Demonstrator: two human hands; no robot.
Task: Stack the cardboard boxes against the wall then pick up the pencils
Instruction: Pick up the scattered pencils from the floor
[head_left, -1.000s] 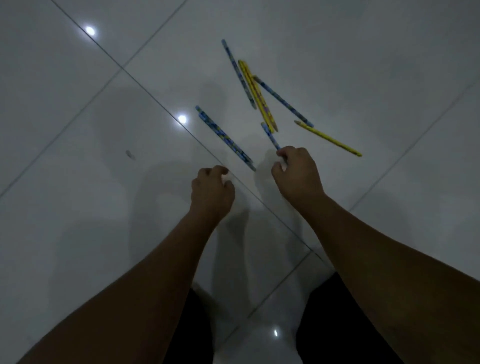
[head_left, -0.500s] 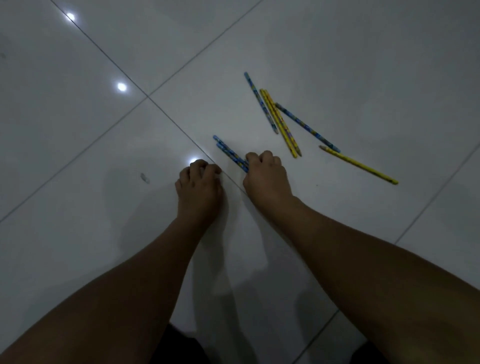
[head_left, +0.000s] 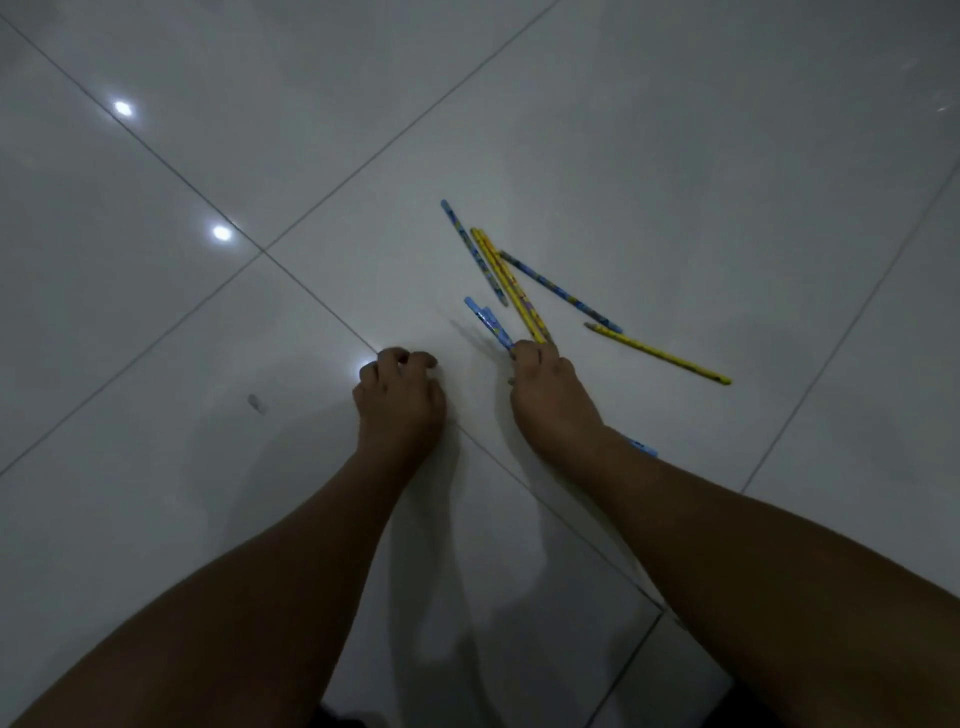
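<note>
Fingers (head_left: 525, 354) of the right hand (head_left: 545, 387) are curled and pressed together round a small bundle of blue patterned wooden pencils (head_left: 488, 322). The ends of the bundle project from the fingertips toward 11 o'clock, and one blue end shows behind the wrist at 4 o'clock. Fingers (head_left: 396, 359) of the left hand (head_left: 400, 402) are curled under, tips toward the floor, and nothing is seen in them; this hand lies at 9 o'clock of the right, well apart from the pencils. From 12 to 2 o'clock of the right hand lie the loose pencils: a pair of yellow pencils (head_left: 509, 286) whose near ends reach the fingertips, a blue pencil (head_left: 470, 249) alongside them, a second blue pencil (head_left: 561, 293) angled away, and a single yellow pencil (head_left: 660, 354) outermost. All rest on a glossy white tiled floor (head_left: 675, 156) crossed by grey grout lines.
</note>
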